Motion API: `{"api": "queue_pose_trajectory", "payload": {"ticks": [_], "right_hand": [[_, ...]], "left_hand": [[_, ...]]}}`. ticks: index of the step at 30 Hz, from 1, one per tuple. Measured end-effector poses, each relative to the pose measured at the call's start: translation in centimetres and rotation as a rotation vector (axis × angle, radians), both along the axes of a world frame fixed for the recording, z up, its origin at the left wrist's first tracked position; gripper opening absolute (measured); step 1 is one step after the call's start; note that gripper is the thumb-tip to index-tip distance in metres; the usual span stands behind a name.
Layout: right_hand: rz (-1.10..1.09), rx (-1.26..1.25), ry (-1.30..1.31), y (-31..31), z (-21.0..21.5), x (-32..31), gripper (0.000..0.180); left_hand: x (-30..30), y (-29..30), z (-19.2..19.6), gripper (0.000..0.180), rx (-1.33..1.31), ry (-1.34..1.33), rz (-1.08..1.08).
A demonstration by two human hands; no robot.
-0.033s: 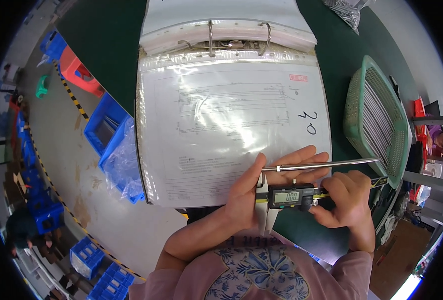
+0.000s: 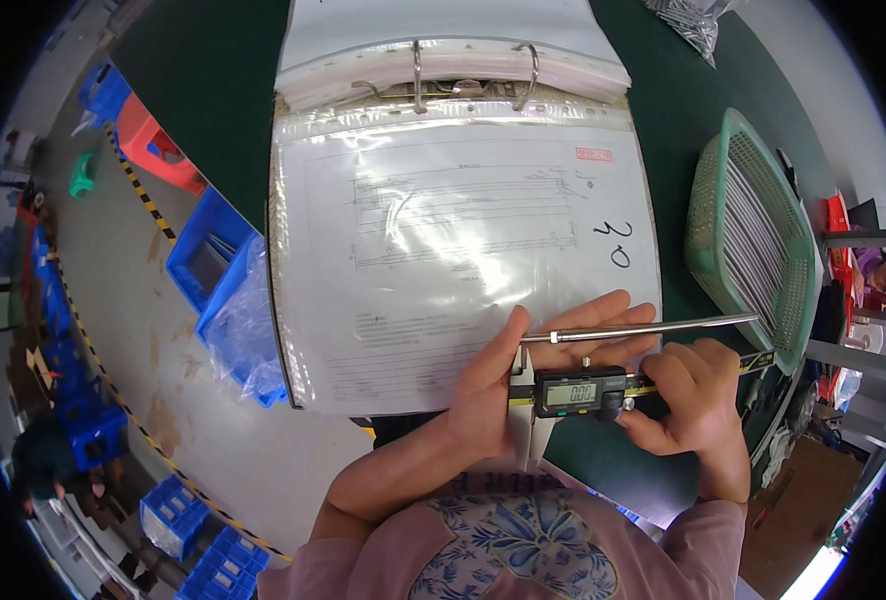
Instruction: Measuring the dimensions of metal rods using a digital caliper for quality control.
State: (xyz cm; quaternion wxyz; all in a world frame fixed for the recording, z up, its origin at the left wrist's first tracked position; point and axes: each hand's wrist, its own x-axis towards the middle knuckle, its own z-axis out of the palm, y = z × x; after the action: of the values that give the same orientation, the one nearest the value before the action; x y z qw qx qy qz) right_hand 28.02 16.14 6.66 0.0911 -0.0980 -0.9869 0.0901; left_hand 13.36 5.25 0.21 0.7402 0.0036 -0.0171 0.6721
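A thin, shiny metal rod lies across the palm and fingers of my left hand. That hand holds the rod with its palm up and the fingers reaching right; a small collar shows near the rod's left end. My right hand is closed around the beam of a digital caliper, its thumb by the thumb wheel. The caliper's jaws look closed together, and their upper part rests against my left palm just below the rod. Beneath both hands, a ring binder lies open at a drawing in a clear sleeve.
A green plastic basket with many thin rods stands on the dark green table at right. A clear bag of metal parts lies at the far right. Blue bins and a red stool stand left of the table.
The view has shifted very slightly, so the binder and basket appear a little further left. My hands, the rod and the caliper keep their positions.
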Motion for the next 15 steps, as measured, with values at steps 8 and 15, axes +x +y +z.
{"api": "queue_pose_trajectory", "payload": {"ticks": [8,15], "right_hand": [[0.006,0.007,0.000,0.01,0.21,-0.44,0.032],[-0.011,-0.010,-0.029,0.10,0.20,-0.40,0.034]], "left_hand": [[0.12,-0.13,-0.34,0.071,-0.012,0.031,0.035],[0.02,0.04,-0.37,0.071,-0.009,0.045,0.044]]}}
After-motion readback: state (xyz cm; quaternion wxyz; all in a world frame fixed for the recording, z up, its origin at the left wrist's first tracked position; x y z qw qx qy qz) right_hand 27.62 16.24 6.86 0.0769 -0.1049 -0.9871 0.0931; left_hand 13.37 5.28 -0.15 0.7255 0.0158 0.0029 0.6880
